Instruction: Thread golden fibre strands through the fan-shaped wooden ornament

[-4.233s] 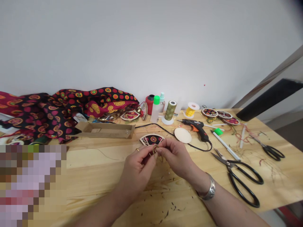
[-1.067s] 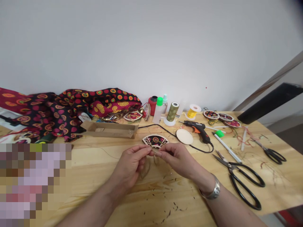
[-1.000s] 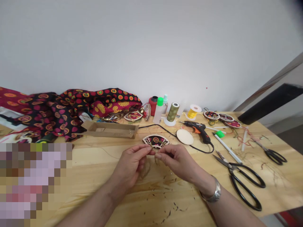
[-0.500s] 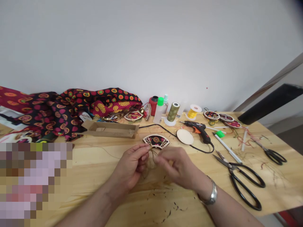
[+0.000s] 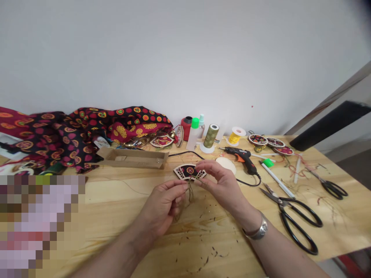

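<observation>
A fan-shaped wooden ornament [image 5: 187,170] with a dark patterned cloth centre lies just beyond my fingertips. Olive-green cord [image 5: 190,189] hangs in loose strands at its lower edge. My left hand [image 5: 166,204] pinches this cord between thumb and forefinger, the other fingers curled. My right hand [image 5: 222,185] reaches in from the right, thumb and forefinger closing on a strand of the cord near the ornament's lower right side; its fingers partly cover the ornament's right end. A silver bracelet [image 5: 262,227] circles my right wrist.
Large black-handled scissors [image 5: 300,220] lie at right, smaller scissors [image 5: 333,189] beyond. A glue gun [image 5: 242,156], a pale disc [image 5: 227,164], green thread [image 5: 211,136], yellow thread [image 5: 235,136] and a green-capped bottle [image 5: 193,135] stand behind. At left are a cardboard tray [image 5: 133,158] and patterned cloth [image 5: 69,131].
My right hand has moved up and forward, from pulling at the cord's loose end to the ornament's lower right edge. My left hand keeps its pinch, slightly shifted right.
</observation>
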Demonstrator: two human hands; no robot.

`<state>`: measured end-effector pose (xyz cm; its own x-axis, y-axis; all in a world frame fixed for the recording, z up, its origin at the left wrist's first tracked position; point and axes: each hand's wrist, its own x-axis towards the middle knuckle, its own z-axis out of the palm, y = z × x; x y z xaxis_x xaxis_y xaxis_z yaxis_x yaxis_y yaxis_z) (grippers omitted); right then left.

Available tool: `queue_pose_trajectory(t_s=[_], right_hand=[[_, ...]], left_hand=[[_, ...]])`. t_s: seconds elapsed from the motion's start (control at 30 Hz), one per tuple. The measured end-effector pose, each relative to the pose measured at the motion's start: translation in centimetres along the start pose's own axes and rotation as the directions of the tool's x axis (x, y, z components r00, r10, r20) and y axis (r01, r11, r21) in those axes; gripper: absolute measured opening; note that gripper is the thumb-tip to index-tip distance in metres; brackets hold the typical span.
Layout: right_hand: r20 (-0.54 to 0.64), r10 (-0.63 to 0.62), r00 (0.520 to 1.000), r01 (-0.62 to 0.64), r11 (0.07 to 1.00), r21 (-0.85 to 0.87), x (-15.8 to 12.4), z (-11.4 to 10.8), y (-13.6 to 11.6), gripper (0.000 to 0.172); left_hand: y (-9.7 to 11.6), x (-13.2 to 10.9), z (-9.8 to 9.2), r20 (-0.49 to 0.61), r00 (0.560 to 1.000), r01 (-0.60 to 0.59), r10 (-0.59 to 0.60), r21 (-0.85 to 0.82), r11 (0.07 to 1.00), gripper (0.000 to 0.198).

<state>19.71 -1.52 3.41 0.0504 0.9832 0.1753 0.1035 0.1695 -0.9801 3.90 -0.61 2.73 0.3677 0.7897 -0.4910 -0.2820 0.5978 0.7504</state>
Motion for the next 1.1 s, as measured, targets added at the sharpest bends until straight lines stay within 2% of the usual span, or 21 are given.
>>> queue_pose_trajectory(t_s=[0.07,0.13,0.27,0.33,0.43,0.63,0.77,0.83,0.93,1.0,1.1], right_hand=[[0.023,-0.078,0.997,0.079,0.995,-0.069,0.0,0.0,0.0,0.014],[0.015,-0.088,0.996,0.089,0.994,-0.068,-0.1,0.2,0.1,0.004],[-0.057,0.027,0.998,-0.028,1.000,-0.004,-0.3,0.2,0.7,0.006],[-0.056,0.087,0.995,-0.085,0.995,0.052,-0.3,0.2,0.9,0.006],[-0.040,0.115,0.993,-0.109,0.985,0.133,-0.1,0.2,1.0,0.008],[0.087,0.156,0.984,-0.176,0.928,0.328,-0.1,0.7,0.9,0.011],[0.242,0.188,0.952,-0.282,0.851,0.444,-0.3,0.7,0.7,0.026],[0.324,0.209,0.923,-0.340,0.838,0.427,-0.4,0.6,0.6,0.032],[0.407,0.268,0.873,-0.406,0.863,0.302,-0.4,0.6,0.4,0.038],[0.396,0.331,0.857,-0.428,0.884,0.187,-0.4,0.6,0.3,0.033],[0.315,0.372,0.873,-0.402,0.915,0.033,-0.4,0.6,0.2,0.024]], left_hand=[[-0.2,0.0,0.0,-0.002,1.000,0.010,-0.010,0.019,1.000,0.013],[-0.4,0.0,0.0,0.002,1.000,0.012,-0.012,0.044,0.999,0.013],[-0.8,0.0,0.3,0.002,1.000,-0.029,0.029,0.106,0.994,0.015],[-0.9,0.0,0.4,0.006,0.999,-0.045,0.044,0.128,0.991,0.016],[-0.9,-0.1,0.6,-0.006,0.999,-0.035,0.036,0.130,0.991,0.017],[-0.7,-0.4,0.6,-0.065,0.997,-0.034,0.042,0.111,0.993,0.015],[-0.7,-0.3,0.5,-0.059,0.997,-0.037,0.040,0.065,0.997,0.014],[-0.6,-0.2,0.4,-0.066,0.997,-0.033,0.036,0.043,0.999,0.015],[-0.3,-0.1,0.3,-0.097,0.994,-0.043,0.045,0.025,0.999,0.014],[-0.2,-0.1,0.3,-0.128,0.990,-0.054,0.055,0.015,0.998,0.015],[0.0,-0.2,0.3,-0.179,0.982,-0.068,0.067,-0.002,0.998,0.016]])
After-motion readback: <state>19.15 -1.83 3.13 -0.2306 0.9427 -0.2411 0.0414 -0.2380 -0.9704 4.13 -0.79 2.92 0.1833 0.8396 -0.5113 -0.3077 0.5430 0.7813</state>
